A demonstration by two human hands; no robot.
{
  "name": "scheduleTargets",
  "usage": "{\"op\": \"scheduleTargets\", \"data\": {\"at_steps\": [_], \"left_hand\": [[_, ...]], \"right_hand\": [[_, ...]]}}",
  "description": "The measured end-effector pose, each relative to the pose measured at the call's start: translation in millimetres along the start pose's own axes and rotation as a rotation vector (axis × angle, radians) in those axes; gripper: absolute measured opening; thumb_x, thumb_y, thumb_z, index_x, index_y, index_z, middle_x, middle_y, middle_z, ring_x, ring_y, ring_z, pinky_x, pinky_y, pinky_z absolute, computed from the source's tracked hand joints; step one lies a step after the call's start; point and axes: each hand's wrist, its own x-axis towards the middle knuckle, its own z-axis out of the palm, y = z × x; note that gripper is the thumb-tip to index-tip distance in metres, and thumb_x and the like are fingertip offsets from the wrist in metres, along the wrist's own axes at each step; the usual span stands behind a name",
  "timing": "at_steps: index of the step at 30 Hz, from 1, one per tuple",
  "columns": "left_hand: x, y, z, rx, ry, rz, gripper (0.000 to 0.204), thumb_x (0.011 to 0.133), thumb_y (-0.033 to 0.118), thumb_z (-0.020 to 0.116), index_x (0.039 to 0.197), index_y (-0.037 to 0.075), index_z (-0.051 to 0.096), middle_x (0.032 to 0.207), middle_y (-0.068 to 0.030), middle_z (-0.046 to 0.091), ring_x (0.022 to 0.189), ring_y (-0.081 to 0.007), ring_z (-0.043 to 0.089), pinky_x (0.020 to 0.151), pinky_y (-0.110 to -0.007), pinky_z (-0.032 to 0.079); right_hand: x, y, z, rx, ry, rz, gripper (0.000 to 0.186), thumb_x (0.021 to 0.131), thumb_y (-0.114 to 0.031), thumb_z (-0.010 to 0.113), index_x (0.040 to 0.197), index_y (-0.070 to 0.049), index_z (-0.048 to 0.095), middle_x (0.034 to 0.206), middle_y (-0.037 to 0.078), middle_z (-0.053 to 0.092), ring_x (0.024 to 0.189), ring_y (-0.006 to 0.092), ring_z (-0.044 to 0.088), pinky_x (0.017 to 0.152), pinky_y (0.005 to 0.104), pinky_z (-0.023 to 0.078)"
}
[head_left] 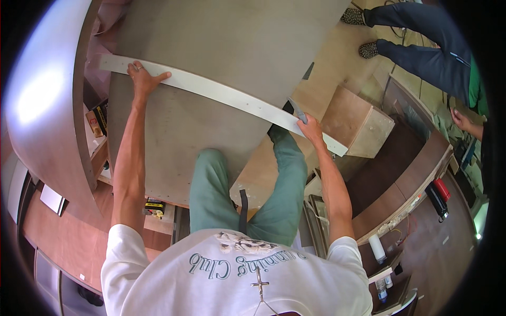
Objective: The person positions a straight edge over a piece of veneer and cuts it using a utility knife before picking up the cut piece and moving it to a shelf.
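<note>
A long pale wooden strip (221, 94) lies slanted across a large grey-brown board (232, 42). My left hand (142, 79) presses flat on the strip near its left end, fingers spread. My right hand (311, 128) rests on the strip near its right end and grips a grey pencil-like tool (297, 109) that points up and away from me. My green-trousered legs (247, 184) stand at the board's near edge.
A small wooden box (358, 124) sits right of the strip's end. A curved grey panel (47, 105) rises on the left. Another person's dark-trousered legs (421, 47) and hand (464, 121) are at the upper right. A brown counter (416, 179) holds a red-and-black tool (438, 196).
</note>
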Motion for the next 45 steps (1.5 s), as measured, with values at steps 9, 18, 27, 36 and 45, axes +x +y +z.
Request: {"op": "scheduleTargets", "data": {"at_steps": [9, 18, 27, 36, 45], "left_hand": [[1.9, 4.4, -7.7, -0.065, -0.004, -0.021, 0.146, 0.055, 0.059, 0.096, 0.149, -0.023, 0.019, 0.155, -0.0460, 0.016, 0.149, -0.0570, 0.014, 0.121, -0.055, 0.027], [-0.8, 7.0, -17.1, -0.043, 0.039, -0.037, 0.142, 0.052, 0.051, 0.099, 0.147, -0.022, 0.023, 0.155, -0.0421, 0.020, 0.149, -0.0542, 0.018, 0.122, -0.050, 0.029], [-10.1, 18.3, -31.3, -0.173, 0.017, -0.125, 0.139, 0.056, 0.043, 0.099, 0.149, -0.021, 0.019, 0.159, -0.0394, 0.017, 0.153, -0.0518, 0.010, 0.126, -0.048, 0.022], [-6.0, 17.0, -37.2, -0.303, -0.005, -0.048, 0.137, 0.056, 0.029, 0.100, 0.156, -0.011, 0.015, 0.161, -0.0385, 0.011, 0.153, -0.0524, 0.003, 0.127, -0.051, 0.016], [-2.0, 13.1, -31.2, -0.346, 0.090, -0.013, 0.141, 0.054, 0.026, 0.100, 0.158, -0.009, 0.011, 0.163, -0.0366, 0.004, 0.152, -0.0560, 0.000, 0.126, -0.055, 0.013]], "right_hand": [[-2.5, 1.5, 2.9, 0.014, 0.052, -0.078, 0.036, 0.083, -0.031, 0.061, 0.106, -0.005, 0.072, 0.099, 0.023, 0.071, 0.093, 0.0421, 0.067, 0.085, 0.0499, 0.052], [0.3, -95.8, -22.5, 0.002, 0.175, -0.023, 0.039, 0.095, -0.027, 0.060, 0.128, -0.007, 0.060, 0.101, 0.023, 0.070, 0.097, 0.0394, 0.068, 0.088, 0.0465, 0.051], [71.5, -391.1, 38.7, 0.109, -0.153, -0.551, 0.037, 0.097, -0.024, 0.055, 0.127, -0.003, 0.056, 0.105, 0.029, 0.067, 0.098, 0.0449, 0.066, 0.082, 0.0525, 0.050], [131.1, -569.0, 135.5, 0.003, -0.195, -0.769, 0.039, 0.099, -0.026, 0.049, 0.129, -0.002, 0.054, 0.094, 0.028, 0.071, 0.092, 0.0477, 0.068, 0.081, 0.0565, 0.051], [147.8, -589.0, 161.1, -0.140, -0.188, -0.890, 0.029, 0.100, -0.026, 0.048, 0.116, -0.001, 0.053, 0.091, 0.029, 0.071, 0.086, 0.0477, 0.069, 0.076, 0.0571, 0.054]]}}
